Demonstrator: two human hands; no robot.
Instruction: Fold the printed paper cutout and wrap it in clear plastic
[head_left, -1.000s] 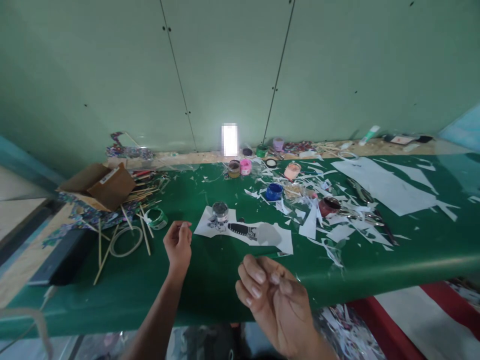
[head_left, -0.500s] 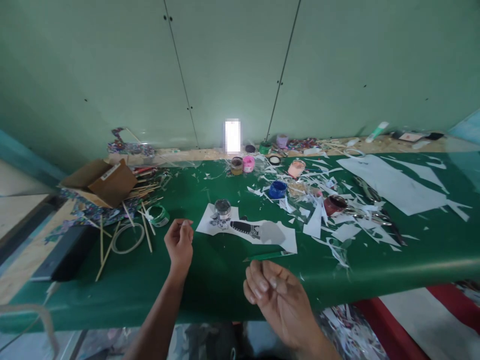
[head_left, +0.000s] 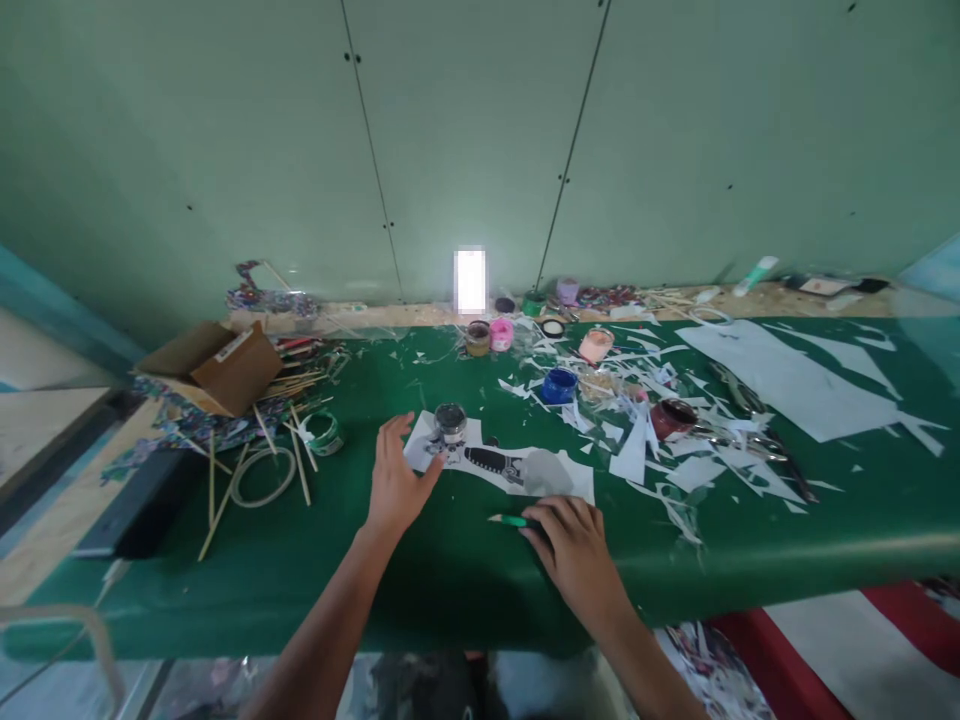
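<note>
On the smooth, sheeny green cover [head_left: 442,590], the right hand [head_left: 577,545] curls over a slim green pencil [head_left: 510,520], hiding one end; whether the fingers grip it, I cannot tell. The left hand [head_left: 399,475], empty, thumb and fingers spread, is beside irregularly cut printed paper [head_left: 491,465] bearing a squat, round jar [head_left: 451,424]. Beyond, a bright rectangle [head_left: 471,280] before the wall [head_left: 480,130] is pixelated past recognition

No legible text, number or brand was found. A pale label [head_left: 231,345] on the cardboard box [head_left: 241,382] was too small to read. Any lettering on the jar [head_left: 451,420], standing on the cut paper [head_left: 551,474], was likewise indistinct.
</note>
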